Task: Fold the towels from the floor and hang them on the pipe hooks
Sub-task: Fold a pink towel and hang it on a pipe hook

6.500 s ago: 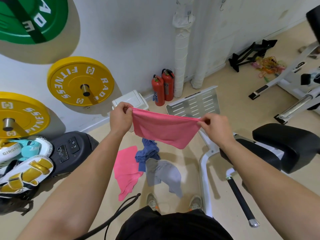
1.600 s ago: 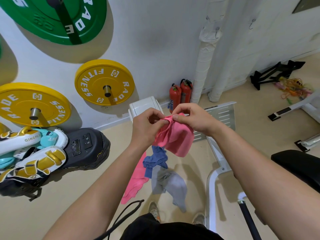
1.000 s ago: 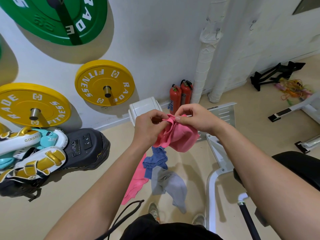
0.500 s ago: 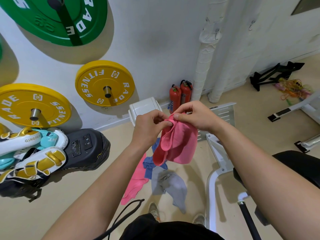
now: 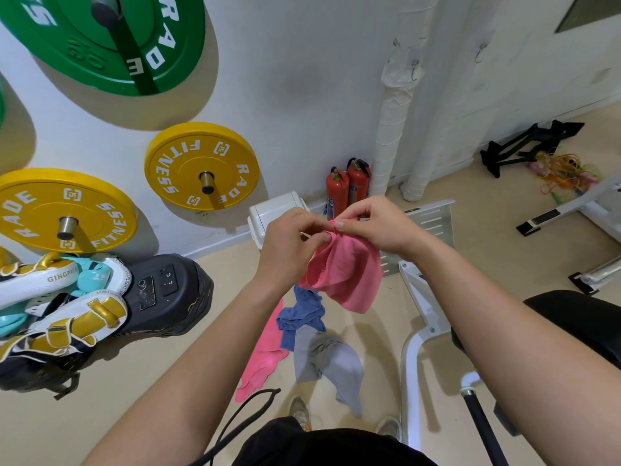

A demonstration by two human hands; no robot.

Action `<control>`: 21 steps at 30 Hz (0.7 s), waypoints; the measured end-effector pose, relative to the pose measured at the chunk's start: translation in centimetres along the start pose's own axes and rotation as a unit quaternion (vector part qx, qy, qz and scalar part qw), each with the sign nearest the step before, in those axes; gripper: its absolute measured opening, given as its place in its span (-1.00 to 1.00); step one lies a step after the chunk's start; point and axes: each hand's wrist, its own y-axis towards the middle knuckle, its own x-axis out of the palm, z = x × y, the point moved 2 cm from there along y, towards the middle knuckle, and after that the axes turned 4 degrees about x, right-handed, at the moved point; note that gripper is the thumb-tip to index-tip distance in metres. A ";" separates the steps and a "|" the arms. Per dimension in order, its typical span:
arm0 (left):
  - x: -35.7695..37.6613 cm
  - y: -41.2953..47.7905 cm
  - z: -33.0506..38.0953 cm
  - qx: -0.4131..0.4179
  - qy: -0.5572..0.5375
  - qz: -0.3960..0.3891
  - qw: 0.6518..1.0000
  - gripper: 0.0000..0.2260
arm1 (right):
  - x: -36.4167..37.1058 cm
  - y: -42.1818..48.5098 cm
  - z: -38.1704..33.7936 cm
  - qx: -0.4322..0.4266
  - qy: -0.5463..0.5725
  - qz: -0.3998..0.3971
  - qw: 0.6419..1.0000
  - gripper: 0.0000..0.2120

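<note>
Left hand [image 5: 289,250] and right hand [image 5: 379,227] are together at mid-frame, raised over the floor [image 5: 168,381] and almost touching. The thumb and forefinger of each are curled onto the top edge of the held towel [image 5: 346,277] and pinch it. It is pink and bunched at the pinch, and the rest hangs loose in folds below the hands. On the floor beneath, just far of the shoes [image 5: 300,410], lie three unfolded towels: the pink towel [image 5: 265,351] at left, the blue towel [image 5: 302,311] crumpled beside it, and the grey towel [image 5: 332,361] nearer, touching the blue. At the far wall stand two white wrapped pipes. The left pipe [image 5: 393,129] has a hook [image 5: 415,70] high up, and the right pipe [image 5: 437,129] has a second hook [image 5: 481,50]. Two red extinguishers [image 5: 347,193] stand at the left pipe's base.
</note>
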 end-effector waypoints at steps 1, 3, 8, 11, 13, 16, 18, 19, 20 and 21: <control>0.1 0.0 0.1 -0.001 -0.001 0.003 1.000 -0.74 | 0.1 0.0 0.1 0.001 0.003 -0.001 1.000 -0.93; 0.3 0.1 0.1 -0.007 -0.004 0.003 1.000 -0.68 | 0.2 0.0 0.2 0.000 0.001 -0.008 1.000 -0.93; 0.5 0.3 -0.2 0.000 -0.015 -0.004 1.000 -0.75 | 0.4 -0.1 0.3 -0.019 -0.027 -0.030 0.999 -0.90; 0.6 0.3 -0.2 -0.027 -0.034 -0.014 0.999 -0.70 | 0.4 -0.1 0.2 -0.020 -0.042 -0.039 0.998 -0.89; 0.7 0.2 -0.3 -0.038 -0.033 -0.012 0.999 -0.69 | 0.3 -0.2 0.2 -0.014 -0.043 -0.048 0.998 -0.89; 0.8 0.1 -0.5 -0.049 -0.033 0.004 0.998 -0.65 | 0.4 -0.2 0.2 -0.013 -0.045 -0.062 0.997 -0.89; 0.8 0.3 -0.9 -0.057 -0.033 0.006 0.998 -0.66 | 0.3 0.0 0.3 -0.014 -0.073 -0.061 0.995 -0.84; 0.7 0.5 -1.2 -0.057 -0.025 0.005 0.998 -0.69 | 0.0 0.0 0.5 -0.010 -0.089 -0.051 0.995 -0.81; 0.5 0.7 -1.7 -0.057 -0.013 0.006 0.998 -0.74 | -0.4 0.0 0.7 -0.003 -0.104 -0.032 0.994 -0.79; 0.1 1.0 -2.2 -0.059 -0.001 0.011 0.998 -0.79 | -1.1 0.0 0.9 0.005 -0.117 -0.006 0.993 -0.77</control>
